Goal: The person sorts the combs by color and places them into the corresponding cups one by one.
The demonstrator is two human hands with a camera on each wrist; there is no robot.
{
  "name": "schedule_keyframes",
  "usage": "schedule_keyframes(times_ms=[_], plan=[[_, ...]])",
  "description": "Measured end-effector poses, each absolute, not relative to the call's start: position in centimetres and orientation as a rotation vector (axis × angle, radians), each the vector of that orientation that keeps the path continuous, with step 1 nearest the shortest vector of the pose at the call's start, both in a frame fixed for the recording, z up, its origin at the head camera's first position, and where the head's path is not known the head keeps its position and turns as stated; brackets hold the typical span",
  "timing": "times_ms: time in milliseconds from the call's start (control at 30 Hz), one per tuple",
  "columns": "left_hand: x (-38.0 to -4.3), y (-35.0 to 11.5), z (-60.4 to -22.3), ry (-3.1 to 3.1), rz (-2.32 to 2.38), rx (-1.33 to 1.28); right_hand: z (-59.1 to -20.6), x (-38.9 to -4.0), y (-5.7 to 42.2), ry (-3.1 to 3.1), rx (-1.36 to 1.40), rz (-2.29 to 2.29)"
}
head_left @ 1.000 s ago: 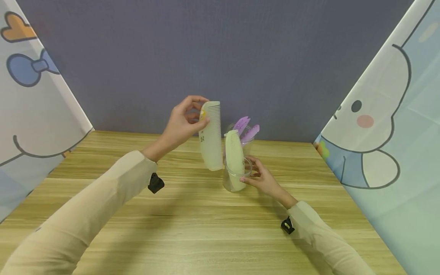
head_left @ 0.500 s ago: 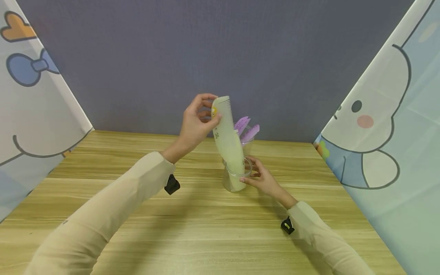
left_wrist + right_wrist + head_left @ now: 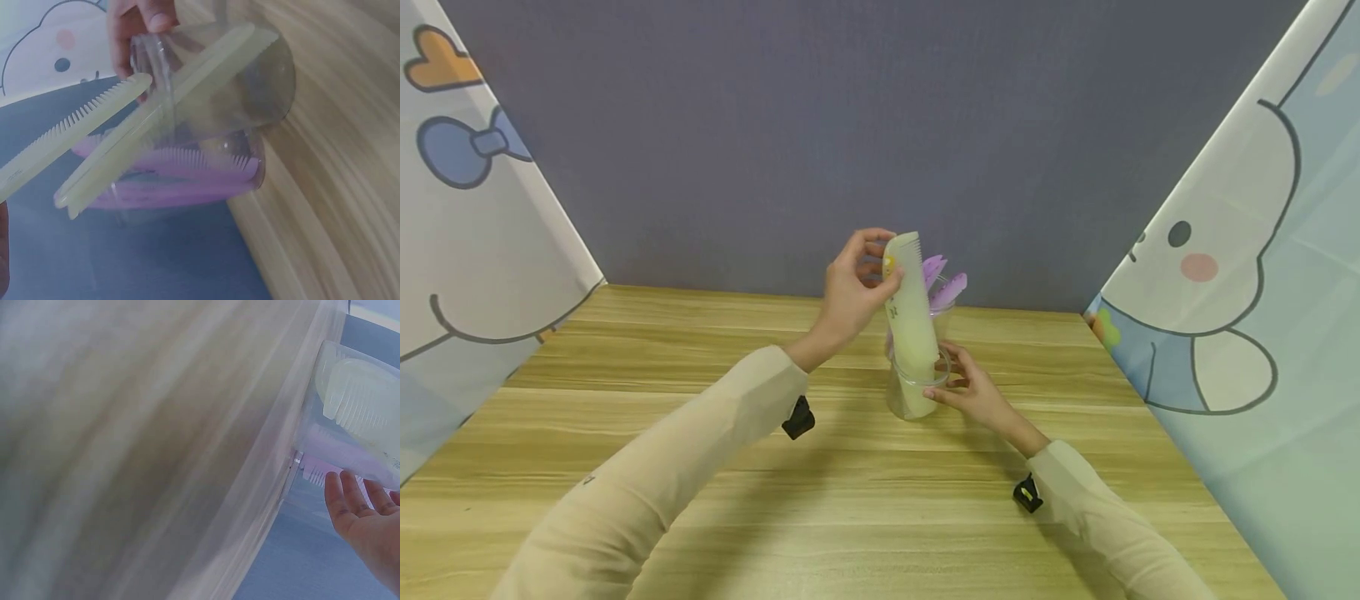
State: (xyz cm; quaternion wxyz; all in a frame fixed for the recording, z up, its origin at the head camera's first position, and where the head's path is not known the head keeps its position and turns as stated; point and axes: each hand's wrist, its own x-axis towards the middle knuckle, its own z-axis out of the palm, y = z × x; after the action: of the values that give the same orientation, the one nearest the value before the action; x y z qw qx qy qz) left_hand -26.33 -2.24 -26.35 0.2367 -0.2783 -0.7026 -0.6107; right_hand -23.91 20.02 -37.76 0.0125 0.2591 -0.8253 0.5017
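Observation:
My left hand (image 3: 852, 287) pinches a pale yellow-green comb (image 3: 912, 302) near its top, thumb in front. The comb stands almost upright, teeth to the right, over the mouth of a clear cup (image 3: 898, 398). In the left wrist view the held comb's (image 3: 75, 134) lower tip is right at the cup's rim, with the teeth showing along one edge. Pale combs (image 3: 115, 147) lean inside that cup and stick out past its rim; from the head they are mostly behind the held comb. My right hand (image 3: 976, 390) grips the cup by its rim from the right side.
Close behind the front cup is a second clear cup (image 3: 942, 318) holding purple combs (image 3: 949, 289). Both stand on a wood-grain table (image 3: 880, 517). A dark grey panel (image 3: 880, 125) rises at the back, with cartoon-printed sheets (image 3: 1232, 275) on both sides.
My left hand has carried its comb to the right, from beside the front cup to over its mouth, then lowered it. My right hand has stayed on the cup.

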Motion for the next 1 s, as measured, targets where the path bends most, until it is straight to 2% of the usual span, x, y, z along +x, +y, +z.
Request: schedule_keyframes(times_ms=[200, 500, 1000], plan=[[-26.5, -1.8, -27.6, -1.956, -1.628, -0.758, -36.6, -23.2, 19.6, -2.575, 0.82, 1.573], [-26.4, -1.2, -28.8, -1.985, -1.631, -0.756, -38.7, -24.6, 20.4, -2.556, 0.826, 1.544], [-26.4, -0.6, -30.5, -2.062, -1.574, -0.692, -38.3, -24.3, 20.3, -2.562, 0.83, 1.544]])
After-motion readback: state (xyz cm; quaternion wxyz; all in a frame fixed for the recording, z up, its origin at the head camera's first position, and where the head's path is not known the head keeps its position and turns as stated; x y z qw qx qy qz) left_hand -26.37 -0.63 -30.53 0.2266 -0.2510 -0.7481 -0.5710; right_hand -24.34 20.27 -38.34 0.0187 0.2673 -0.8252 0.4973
